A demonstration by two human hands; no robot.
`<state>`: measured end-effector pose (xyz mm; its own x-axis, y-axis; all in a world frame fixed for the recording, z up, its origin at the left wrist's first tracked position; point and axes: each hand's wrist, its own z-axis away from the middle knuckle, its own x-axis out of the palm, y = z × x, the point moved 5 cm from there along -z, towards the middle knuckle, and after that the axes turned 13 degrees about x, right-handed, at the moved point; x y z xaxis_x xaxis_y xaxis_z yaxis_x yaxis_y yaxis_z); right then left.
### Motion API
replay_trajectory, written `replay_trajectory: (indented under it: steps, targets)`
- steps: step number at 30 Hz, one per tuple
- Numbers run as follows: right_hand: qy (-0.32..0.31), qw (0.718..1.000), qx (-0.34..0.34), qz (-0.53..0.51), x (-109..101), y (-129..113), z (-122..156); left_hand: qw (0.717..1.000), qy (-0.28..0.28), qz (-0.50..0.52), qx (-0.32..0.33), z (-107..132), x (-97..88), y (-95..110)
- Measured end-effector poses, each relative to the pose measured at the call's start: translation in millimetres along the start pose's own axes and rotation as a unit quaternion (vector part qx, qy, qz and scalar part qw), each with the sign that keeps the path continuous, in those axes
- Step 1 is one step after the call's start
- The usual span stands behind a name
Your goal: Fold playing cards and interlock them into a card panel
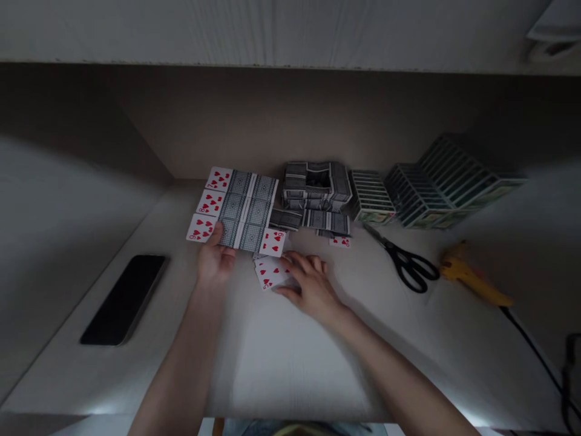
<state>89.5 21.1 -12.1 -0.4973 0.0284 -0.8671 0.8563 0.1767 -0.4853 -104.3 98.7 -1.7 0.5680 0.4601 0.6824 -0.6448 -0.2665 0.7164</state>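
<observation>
My left hand (214, 257) pinches the lower left edge of a panel of joined playing cards (245, 209), thumb on top. The panel is tilted above the desk; it shows patterned backs, with heart faces at its left edge and lower right corner. Just right of it, my right hand (313, 281) rests over a small loose pile of playing cards (271, 274), fingers apart and touching it. A five of hearts lies face up on the pile. Behind are folded card pieces (327, 221) and a box-shaped card structure (338, 184) with an opening on top.
A black phone (124, 300) lies on the desk at left. To the right are black-handled scissors (406, 263) and a yellow glue gun (476, 281) with a black cord. Slatted card structures (372, 194) stand at the back right. A shelf board (272, 33) overhangs the desk.
</observation>
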Motion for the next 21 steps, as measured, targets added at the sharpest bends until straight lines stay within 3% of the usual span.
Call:
replay_trajectory:
  steps: [13,21]
  targets:
    - [0.0,0.998,0.044,-0.035,1.2,5.0,-4.3,0.999,-0.004,0.008,-0.033,1.9,0.9,-4.6]
    - [-0.001,0.981,0.067,-0.183,4.2,20.2,-2.8,1.0,0.014,0.006,-0.027,-2.6,-3.2,0.6]
